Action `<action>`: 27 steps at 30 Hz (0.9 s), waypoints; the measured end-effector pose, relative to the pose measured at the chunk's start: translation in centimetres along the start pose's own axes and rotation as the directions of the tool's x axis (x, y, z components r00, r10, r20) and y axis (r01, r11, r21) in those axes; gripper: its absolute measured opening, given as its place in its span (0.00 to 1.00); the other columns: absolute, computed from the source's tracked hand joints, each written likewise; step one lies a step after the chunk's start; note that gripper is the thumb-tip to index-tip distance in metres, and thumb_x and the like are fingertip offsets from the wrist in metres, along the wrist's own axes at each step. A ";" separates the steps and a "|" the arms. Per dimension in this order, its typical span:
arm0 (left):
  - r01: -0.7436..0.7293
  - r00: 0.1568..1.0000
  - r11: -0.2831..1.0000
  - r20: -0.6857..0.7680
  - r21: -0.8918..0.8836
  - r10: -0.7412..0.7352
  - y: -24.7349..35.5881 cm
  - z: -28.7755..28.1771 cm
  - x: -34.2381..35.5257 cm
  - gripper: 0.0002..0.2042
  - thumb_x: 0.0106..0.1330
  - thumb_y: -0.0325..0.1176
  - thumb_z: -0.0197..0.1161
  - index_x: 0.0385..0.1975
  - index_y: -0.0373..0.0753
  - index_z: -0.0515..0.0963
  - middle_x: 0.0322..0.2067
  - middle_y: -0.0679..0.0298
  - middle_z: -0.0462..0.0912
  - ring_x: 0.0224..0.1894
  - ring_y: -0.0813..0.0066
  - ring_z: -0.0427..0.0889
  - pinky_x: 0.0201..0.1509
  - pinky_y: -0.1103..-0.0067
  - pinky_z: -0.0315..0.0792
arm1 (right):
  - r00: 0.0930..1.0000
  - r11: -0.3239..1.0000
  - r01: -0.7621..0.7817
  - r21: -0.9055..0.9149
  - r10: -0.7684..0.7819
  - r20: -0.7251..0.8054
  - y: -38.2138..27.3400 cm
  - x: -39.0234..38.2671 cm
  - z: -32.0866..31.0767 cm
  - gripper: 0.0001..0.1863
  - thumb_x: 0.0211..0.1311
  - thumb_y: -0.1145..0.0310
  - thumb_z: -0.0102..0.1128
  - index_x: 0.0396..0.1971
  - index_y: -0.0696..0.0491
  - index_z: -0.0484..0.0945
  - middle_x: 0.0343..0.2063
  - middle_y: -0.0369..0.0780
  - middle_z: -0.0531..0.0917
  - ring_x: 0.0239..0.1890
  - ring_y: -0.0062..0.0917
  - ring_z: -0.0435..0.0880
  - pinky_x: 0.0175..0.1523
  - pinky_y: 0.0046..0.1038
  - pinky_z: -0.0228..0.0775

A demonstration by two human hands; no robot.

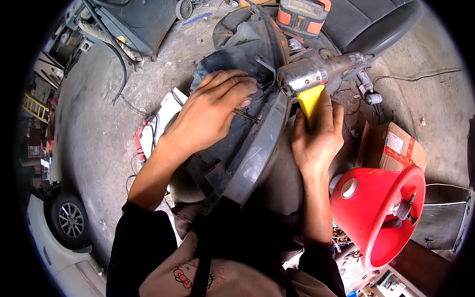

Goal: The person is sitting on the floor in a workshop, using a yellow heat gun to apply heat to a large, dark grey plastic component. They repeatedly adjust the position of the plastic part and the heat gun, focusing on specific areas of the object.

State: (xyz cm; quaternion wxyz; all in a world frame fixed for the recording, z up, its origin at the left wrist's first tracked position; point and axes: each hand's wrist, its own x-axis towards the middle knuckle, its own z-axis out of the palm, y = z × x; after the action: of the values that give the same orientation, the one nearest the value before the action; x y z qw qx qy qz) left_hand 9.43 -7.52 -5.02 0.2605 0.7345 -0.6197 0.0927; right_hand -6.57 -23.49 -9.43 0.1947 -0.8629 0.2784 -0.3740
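Observation:
Across my lap lies a large dark grey plastic car part, long and curved, with a flat rim along its right side. My left hand rests over it, fingers closed on a thin dark rod that sticks out to the right, its tip at the rim. My right hand is wrapped around the yellow handle of a heat gun. The gun's worn silver barrel lies above the part's right edge, its narrow nozzle pointing away to the far right. What is under my left palm is hidden.
Right of my forearm are a tilted red bucket, a cardboard box and a finned radiator. An orange-and-grey case and a black seat are beyond. A white car's wheel stands left; cables cross the concrete floor.

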 end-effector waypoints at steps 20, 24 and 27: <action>0.156 0.949 0.944 -0.223 -0.291 -0.225 0.2 -0.6 2.5 0.09 0.64 0.16 0.61 0.42 0.32 0.81 0.38 0.58 0.79 0.40 0.66 0.80 0.46 0.78 0.73 | 0.995 0.996 -0.086 0.002 0.086 -0.048 -0.9 -0.1 -0.3 0.28 0.56 0.75 0.68 0.59 0.60 0.75 0.45 0.50 0.79 0.43 0.48 0.84 0.48 0.39 0.78; 0.229 0.954 0.945 -0.137 -0.235 -0.266 0.0 -0.2 2.5 0.07 0.63 0.22 0.67 0.41 0.32 0.82 0.36 0.57 0.81 0.36 0.65 0.81 0.43 0.77 0.74 | 0.989 0.991 -0.132 0.021 0.133 -0.067 -0.4 -0.3 -0.3 0.29 0.54 0.76 0.67 0.59 0.57 0.75 0.45 0.49 0.79 0.44 0.49 0.84 0.47 0.40 0.78; 0.279 0.954 0.949 -0.067 -0.148 -0.291 0.6 -0.4 3.0 0.07 0.61 0.27 0.71 0.38 0.33 0.85 0.31 0.56 0.83 0.32 0.60 0.83 0.38 0.75 0.74 | 0.984 0.983 -0.168 0.072 0.172 -0.044 -0.2 -0.4 -0.5 0.31 0.53 0.75 0.67 0.61 0.55 0.73 0.47 0.46 0.78 0.44 0.47 0.83 0.46 0.41 0.77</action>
State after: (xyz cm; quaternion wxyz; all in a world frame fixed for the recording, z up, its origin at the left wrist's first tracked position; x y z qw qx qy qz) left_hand 9.62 -9.98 -3.17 0.3481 0.7918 -0.5000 0.0436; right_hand -7.08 -23.10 -9.21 0.2483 -0.8192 0.3428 -0.3870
